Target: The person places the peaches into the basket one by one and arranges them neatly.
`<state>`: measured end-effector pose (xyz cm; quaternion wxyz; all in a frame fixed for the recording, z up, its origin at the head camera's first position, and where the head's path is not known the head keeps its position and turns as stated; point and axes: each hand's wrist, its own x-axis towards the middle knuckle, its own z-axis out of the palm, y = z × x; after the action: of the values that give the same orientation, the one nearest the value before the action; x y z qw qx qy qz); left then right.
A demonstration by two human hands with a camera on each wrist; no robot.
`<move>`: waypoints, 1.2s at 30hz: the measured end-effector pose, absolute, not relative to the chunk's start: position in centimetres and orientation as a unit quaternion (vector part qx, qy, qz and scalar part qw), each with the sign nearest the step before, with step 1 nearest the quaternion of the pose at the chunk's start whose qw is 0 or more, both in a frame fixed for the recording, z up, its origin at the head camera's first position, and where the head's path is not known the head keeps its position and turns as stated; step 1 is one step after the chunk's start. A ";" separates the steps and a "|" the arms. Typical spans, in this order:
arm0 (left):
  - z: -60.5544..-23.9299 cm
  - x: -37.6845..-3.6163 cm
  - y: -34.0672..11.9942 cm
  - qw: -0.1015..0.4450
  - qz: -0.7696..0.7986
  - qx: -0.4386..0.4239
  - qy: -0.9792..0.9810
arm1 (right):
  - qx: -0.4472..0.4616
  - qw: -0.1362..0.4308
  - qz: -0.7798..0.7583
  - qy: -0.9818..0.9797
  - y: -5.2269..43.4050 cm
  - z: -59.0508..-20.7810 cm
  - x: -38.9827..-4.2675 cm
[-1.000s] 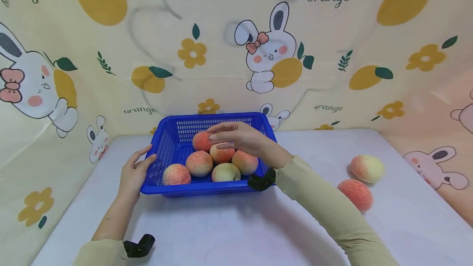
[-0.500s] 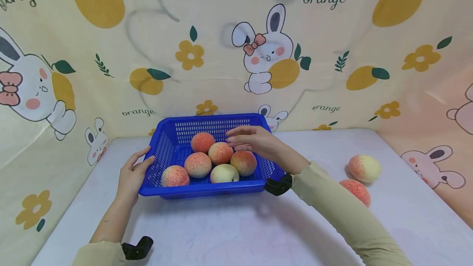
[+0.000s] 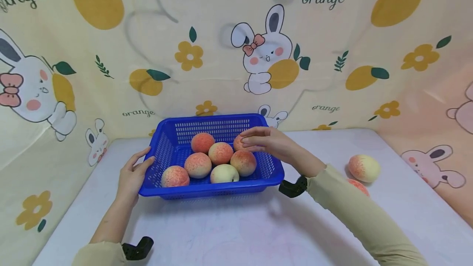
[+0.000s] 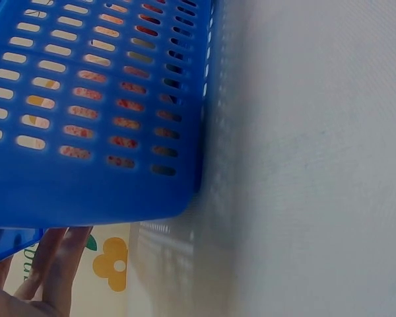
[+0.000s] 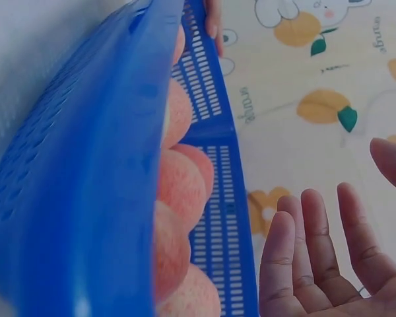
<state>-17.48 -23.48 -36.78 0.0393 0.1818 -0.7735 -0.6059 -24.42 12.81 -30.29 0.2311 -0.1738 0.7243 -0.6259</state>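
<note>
Right hand (image 3: 275, 145): fingers loosely spread, holding nothing, right end of blue basket (image 3: 210, 188)
Left hand (image 3: 132, 177): at left rim, can't tell if gripping
Peaches (image 3: 198, 165): seven in basket, two on desk (image 3: 221, 227)
Risk: sleeve (image 3: 366, 223) could clip that pair, off they roll imo

We have seven peaches (image 3: 198, 165) in the basket (image 3: 210, 190), on the table (image 3: 221, 233) before the cloth (image 3: 221, 44). Right of the basket, we find two more peaches (image 3: 364, 168) on the table.
</note>
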 end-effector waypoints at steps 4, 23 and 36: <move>-36.8 -17.6 -23.4 0.040 -0.607 0.184 -0.772 | -0.164 0.219 -0.612 0.742 13.8 -30.5 -24.4; -36.7 -17.6 -23.5 0.042 -0.609 0.189 -0.769 | -0.131 0.172 -0.580 0.785 18.6 -31.4 -22.8; -36.8 -17.6 -23.4 0.041 -0.609 0.193 -0.768 | -0.098 0.159 -0.580 0.793 21.6 -32.3 -21.6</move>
<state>-17.61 -23.39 -36.78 0.0409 0.1932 -0.7680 -0.6092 -21.58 21.57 -32.26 0.1588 -0.0984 0.7928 -0.5802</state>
